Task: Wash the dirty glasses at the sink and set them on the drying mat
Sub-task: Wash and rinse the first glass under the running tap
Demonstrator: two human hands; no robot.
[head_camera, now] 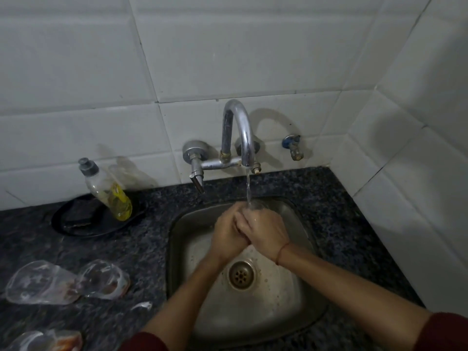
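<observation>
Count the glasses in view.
4 glasses: one glass in the hands under the tap; two lying on the counter left of the sink; one cut off at bottom-left. More may lie offscreen.

Curled fingers [242,224] hide most of the glass [258,205]

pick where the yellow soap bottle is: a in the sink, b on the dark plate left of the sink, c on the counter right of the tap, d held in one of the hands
b: the soap bottle leans on the dark plate on the counter left of the sink, while the left hand and right hand hold a glass under the tap.
</observation>
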